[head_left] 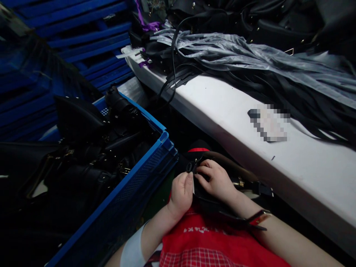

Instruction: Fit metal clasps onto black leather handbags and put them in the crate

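Observation:
My left hand point(181, 193) and my right hand point(216, 180) are closed together on a black leather bag point(207, 202) that rests on my lap, over a red apron point(205, 241). The fingertips of both hands pinch a small dark metal ring or clasp point(190, 167) at the bag's top. A brown strap point(230, 165) with a gold buckle runs from the bag to the right, under the table edge. A red-edged strap point(256, 219) crosses my right forearm.
A blue plastic crate point(144, 170) full of black bags stands at my left. The white table point(250, 148) on the right carries a heap of black straps and grey plastic wrap point(250, 55), plus more black bags at the back. Blue slatted pallets point(69, 29) stand behind.

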Demonstrator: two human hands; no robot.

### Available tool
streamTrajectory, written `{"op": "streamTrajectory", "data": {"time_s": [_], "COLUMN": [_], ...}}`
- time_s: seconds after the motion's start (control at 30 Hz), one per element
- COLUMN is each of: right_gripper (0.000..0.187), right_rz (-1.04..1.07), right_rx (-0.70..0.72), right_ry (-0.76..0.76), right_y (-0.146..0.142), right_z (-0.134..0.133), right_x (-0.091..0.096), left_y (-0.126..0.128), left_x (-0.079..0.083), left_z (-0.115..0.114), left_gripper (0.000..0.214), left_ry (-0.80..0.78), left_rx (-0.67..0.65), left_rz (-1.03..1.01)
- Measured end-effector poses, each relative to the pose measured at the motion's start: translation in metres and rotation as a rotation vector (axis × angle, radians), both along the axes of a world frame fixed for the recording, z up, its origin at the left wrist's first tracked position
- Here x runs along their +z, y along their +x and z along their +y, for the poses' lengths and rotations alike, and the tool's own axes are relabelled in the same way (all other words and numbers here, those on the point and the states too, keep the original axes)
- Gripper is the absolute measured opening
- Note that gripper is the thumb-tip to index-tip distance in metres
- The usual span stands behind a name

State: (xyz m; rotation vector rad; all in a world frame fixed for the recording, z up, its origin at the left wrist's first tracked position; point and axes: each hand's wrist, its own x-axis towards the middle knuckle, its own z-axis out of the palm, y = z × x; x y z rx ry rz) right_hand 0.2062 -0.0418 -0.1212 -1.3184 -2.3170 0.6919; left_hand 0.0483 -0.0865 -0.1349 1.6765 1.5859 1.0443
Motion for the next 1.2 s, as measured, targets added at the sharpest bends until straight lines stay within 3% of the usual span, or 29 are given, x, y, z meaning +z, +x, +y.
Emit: {"op": "streamTrajectory", "data": {"time_s": [0.17, 0.23, 0.3, 0.47, 0.53, 0.6, 0.67, 0.73, 0.8, 0.87, 0.97, 1.07, 1.13, 1.2], "right_gripper": [0.018, 0.017, 0.016, 0.013, 0.016, 0.021, 0.033, 0.040, 0.039, 0.038, 0.039, 0.039, 0.034, 0.027], "right_rz": [-0.207, -0.302, -0.253, 0.345, 0.447, 0.461, 0.502, 0.634, 0.807, 0.937, 0.982, 0.986, 0.999, 1.017], "right_rx": [0.171, 0.236, 0.228, -0.131, -0.249, -0.274, -0.282, -0.337, -0.406, -0.397, -0.326, -0.358, -0.402, -0.457], "right_ry": [0.132, 0.113, 0.060, 0.051, 0.016, -0.155, -0.446, -0.748, -0.954, -1.033, -1.016, -0.990, -1.033, -1.095], "right_y": [-0.003, -0.006, -0.006, 0.011, 0.019, 0.023, 0.020, 0.012, 0.006, 0.006, 0.026, 0.058, 0.072, 0.077], "right_z": [-0.008, -0.010, -0.014, -0.023, -0.020, -0.011, -0.002, 0.003, 0.005, 0.004, 0.005, 0.014, 0.017, 0.014], "right_x": [-0.003, -0.006, -0.006, 0.012, 0.020, 0.026, 0.032, 0.041, 0.056, 0.074, 0.092, 0.082, 0.060, 0.030], "left_y": [0.007, 0.008, 0.006, -0.006, -0.009, -0.008, -0.003, 0.004, 0.011, 0.014, 0.007, -0.011, -0.025, -0.038], "left_x": [0.001, 0.002, 0.004, 0.008, 0.010, 0.014, 0.021, 0.032, 0.045, 0.058, 0.074, 0.078, 0.074, 0.065], "left_z": [-0.004, -0.006, -0.007, 0.000, 0.002, -0.001, -0.005, -0.011, -0.016, -0.020, -0.027, -0.033, -0.033, -0.027], "left_gripper": [0.038, 0.037, 0.037, 0.039, 0.041, 0.041, 0.040, 0.040, 0.039, 0.039, 0.042, 0.040, 0.038, 0.039], "left_ry": [0.091, 0.107, 0.106, 0.059, 0.048, 0.082, 0.183, 0.329, 0.446, 0.511, 0.561, 0.589, 0.538, 0.388], "left_rx": [-0.082, -0.139, -0.138, 0.034, 0.067, 0.048, -0.045, -0.164, -0.271, -0.375, -0.496, -0.405, -0.237, -0.044], "left_rz": [0.153, 0.210, 0.231, 0.159, 0.142, 0.187, 0.298, 0.419, 0.491, 0.480, 0.372, 0.278, 0.234, 0.174]}}
